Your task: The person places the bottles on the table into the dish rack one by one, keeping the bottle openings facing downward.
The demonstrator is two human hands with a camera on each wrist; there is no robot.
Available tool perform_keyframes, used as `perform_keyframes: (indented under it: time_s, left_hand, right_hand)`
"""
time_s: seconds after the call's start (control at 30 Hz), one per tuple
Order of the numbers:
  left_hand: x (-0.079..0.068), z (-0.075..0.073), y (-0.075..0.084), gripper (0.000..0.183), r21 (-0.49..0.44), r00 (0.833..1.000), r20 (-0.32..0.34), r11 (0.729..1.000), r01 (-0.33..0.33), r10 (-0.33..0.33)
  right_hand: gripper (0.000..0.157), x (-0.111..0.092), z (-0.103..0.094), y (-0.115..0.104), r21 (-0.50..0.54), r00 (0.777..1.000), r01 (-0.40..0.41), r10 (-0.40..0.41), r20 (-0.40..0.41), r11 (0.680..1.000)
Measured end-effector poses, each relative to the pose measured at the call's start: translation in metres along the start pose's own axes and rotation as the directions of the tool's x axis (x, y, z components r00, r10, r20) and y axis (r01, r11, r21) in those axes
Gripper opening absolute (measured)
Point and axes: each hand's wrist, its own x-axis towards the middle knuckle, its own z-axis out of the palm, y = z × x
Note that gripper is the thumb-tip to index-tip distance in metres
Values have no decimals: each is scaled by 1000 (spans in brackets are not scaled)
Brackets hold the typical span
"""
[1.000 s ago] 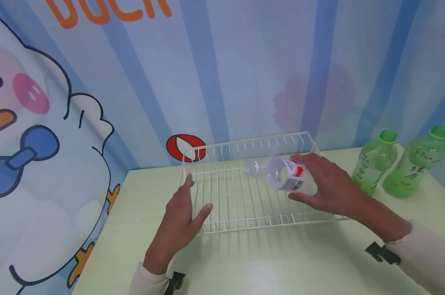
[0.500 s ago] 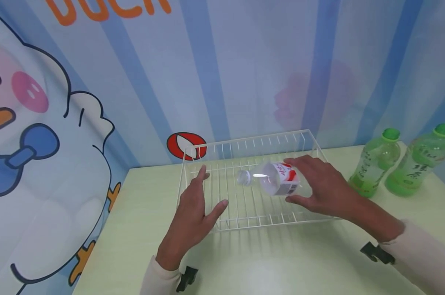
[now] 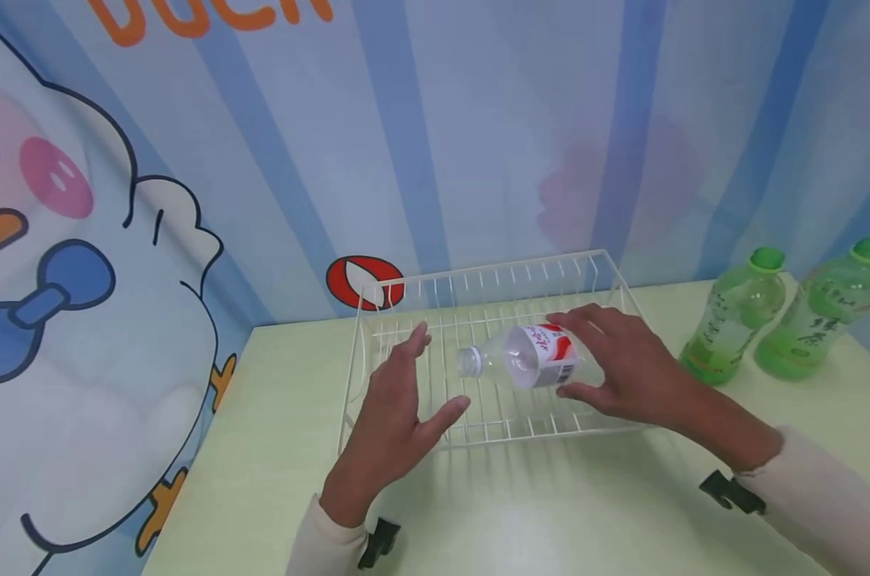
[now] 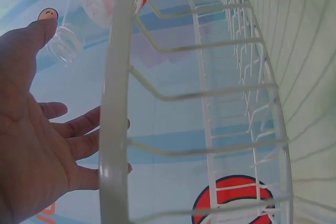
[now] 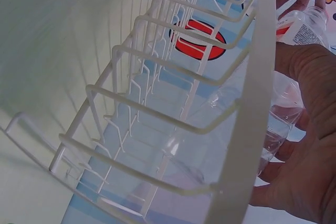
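Over the basket (image 4: 115, 98), fingers (image 3: 589, 322) hold a bottle (image 3: 543, 356).

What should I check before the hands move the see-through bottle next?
1. Right hand holding the clear bottle: ok, thumb and fingers are around it.
2. Left hand free: ok, it holds nothing.
3. Clear bottle upright: not ok, it is tipped sideways, neck toward the left hand.
4. Clear bottle resting on the wire rack: cannot tell.
5. Green bottles standing up: ok, both stand beyond the right hand.
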Motion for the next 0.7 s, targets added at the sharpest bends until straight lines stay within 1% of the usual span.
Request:
perform_keyframes:
  time_s: [0.2, 0.3, 0.5, 0.7]
  left_hand:
    - [9, 7, 10, 88, -35, 1000, 9, 999, -17, 17]
    - [12, 10, 14, 89, -30, 1000, 5, 999, -30, 30]
    - [16, 16, 20, 91, 59, 998, -11, 996, -62, 63]
    - [17, 20, 21, 86, 122, 996, -45, 990, -73, 79]
  right_hand:
    - [87, 1, 2, -3, -10, 999, -21, 21, 32, 1000]
    - [87, 1, 2, -6, -15, 999, -25, 25, 39, 1000]
    - [89, 2, 5, -9, -18, 999, -16, 17, 33, 1000]
    - [88, 5, 9, -17, -21, 999, -9, 10, 48, 1000]
